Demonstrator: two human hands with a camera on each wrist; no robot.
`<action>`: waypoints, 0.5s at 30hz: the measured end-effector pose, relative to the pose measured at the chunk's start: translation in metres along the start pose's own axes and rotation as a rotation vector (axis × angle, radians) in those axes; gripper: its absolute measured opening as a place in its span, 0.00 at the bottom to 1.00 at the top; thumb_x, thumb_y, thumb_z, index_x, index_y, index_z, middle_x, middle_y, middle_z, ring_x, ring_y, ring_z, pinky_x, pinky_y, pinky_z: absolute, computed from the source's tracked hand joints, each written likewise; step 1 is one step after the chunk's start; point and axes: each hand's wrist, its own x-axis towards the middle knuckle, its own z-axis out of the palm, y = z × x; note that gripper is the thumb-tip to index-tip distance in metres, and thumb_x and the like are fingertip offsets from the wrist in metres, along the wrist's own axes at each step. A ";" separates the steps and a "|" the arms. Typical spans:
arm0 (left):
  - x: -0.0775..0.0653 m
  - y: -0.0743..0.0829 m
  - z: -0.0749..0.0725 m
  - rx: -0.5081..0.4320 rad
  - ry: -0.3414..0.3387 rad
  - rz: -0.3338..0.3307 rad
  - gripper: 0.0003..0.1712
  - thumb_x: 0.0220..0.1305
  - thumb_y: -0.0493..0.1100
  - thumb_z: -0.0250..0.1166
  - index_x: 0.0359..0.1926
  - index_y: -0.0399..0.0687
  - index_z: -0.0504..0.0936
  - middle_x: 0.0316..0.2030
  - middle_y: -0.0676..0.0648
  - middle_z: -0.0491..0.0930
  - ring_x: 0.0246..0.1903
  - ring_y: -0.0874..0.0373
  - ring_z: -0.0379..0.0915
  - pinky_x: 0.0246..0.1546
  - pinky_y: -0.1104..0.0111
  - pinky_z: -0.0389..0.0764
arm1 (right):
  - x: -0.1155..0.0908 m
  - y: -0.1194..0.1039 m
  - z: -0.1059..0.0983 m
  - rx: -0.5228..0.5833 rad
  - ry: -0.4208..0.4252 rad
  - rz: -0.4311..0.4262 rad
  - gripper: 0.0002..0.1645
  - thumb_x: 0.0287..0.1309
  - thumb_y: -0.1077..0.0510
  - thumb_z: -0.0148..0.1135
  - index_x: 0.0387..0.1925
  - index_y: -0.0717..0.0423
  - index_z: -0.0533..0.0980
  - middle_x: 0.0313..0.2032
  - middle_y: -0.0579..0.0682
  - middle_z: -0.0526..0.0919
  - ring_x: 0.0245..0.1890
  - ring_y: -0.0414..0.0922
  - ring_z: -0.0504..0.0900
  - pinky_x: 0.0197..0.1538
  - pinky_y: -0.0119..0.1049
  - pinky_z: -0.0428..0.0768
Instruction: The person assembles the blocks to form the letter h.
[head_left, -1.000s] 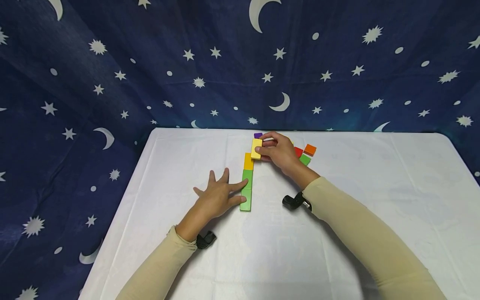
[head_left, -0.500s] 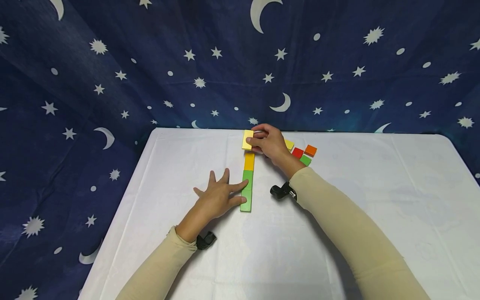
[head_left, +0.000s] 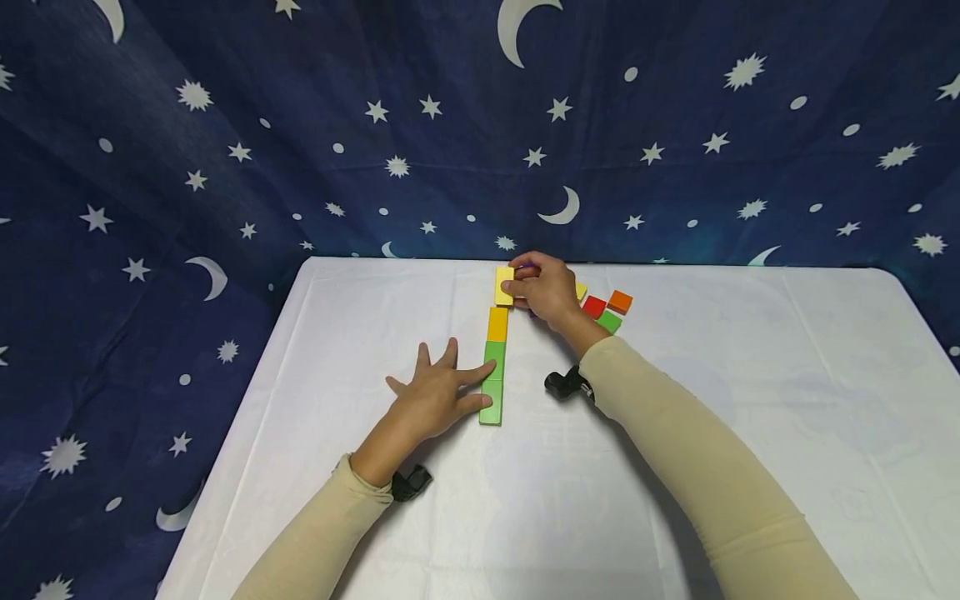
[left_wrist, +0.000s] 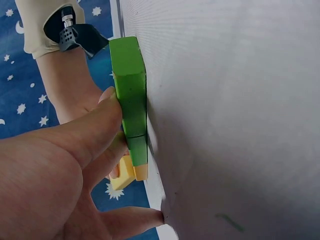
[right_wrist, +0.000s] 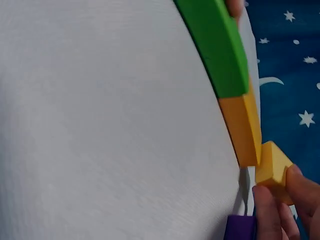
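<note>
A row of blocks lies end to end on the white table: two green blocks, the nearer green block (head_left: pixel 490 414) and the farther green block (head_left: pixel 494 350), then an orange-yellow block (head_left: pixel 497 325) at the far end. My left hand (head_left: pixel 429 398) is spread beside the row, with thumb and index finger resting on the green blocks. Between thumb and fingers, my right hand (head_left: pixel 553 293) pinches a light yellow block (head_left: pixel 504 281) just past the orange-yellow end. In the right wrist view this yellow block (right_wrist: pixel 273 167) looks raised off the table, near the row's end.
Right of my right hand lie a red block (head_left: pixel 594 307), an orange block (head_left: pixel 620 301), a green block (head_left: pixel 609 322) and a partly hidden yellow block (head_left: pixel 581 291). A purple block (right_wrist: pixel 240 228) sits near the right fingers. Behind the table hangs a star-patterned cloth (head_left: pixel 450 192).
My right hand carried the light yellow block left and away, past the row's far end, then shifted slightly back right and nearer. My left hand stays put.
</note>
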 end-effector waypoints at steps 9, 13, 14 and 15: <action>-0.001 -0.001 0.001 0.003 0.004 -0.001 0.33 0.64 0.69 0.63 0.70 0.85 0.68 0.81 0.40 0.48 0.78 0.25 0.32 0.53 0.13 0.45 | -0.004 -0.001 0.010 -0.362 0.079 -0.151 0.19 0.58 0.58 0.76 0.51 0.51 0.84 0.44 0.52 0.90 0.43 0.47 0.88 0.46 0.38 0.86; -0.001 -0.001 0.000 0.003 0.006 0.003 0.33 0.64 0.69 0.63 0.70 0.85 0.68 0.81 0.39 0.48 0.78 0.25 0.32 0.53 0.13 0.45 | -0.004 -0.005 0.008 -0.492 0.085 -0.137 0.20 0.58 0.53 0.75 0.53 0.48 0.84 0.47 0.49 0.91 0.49 0.47 0.86 0.52 0.43 0.82; -0.001 -0.001 0.000 0.003 0.006 0.005 0.33 0.64 0.69 0.63 0.70 0.85 0.68 0.81 0.40 0.48 0.78 0.25 0.32 0.53 0.13 0.45 | -0.004 -0.006 0.008 -0.518 0.086 -0.133 0.20 0.58 0.52 0.75 0.52 0.47 0.84 0.47 0.48 0.91 0.50 0.47 0.86 0.52 0.43 0.81; -0.001 -0.001 0.000 0.004 0.007 0.005 0.33 0.64 0.69 0.63 0.70 0.85 0.68 0.81 0.40 0.48 0.78 0.25 0.32 0.53 0.13 0.45 | -0.004 -0.006 0.007 -0.542 0.085 -0.130 0.20 0.58 0.51 0.75 0.52 0.47 0.84 0.47 0.48 0.91 0.50 0.47 0.86 0.51 0.44 0.81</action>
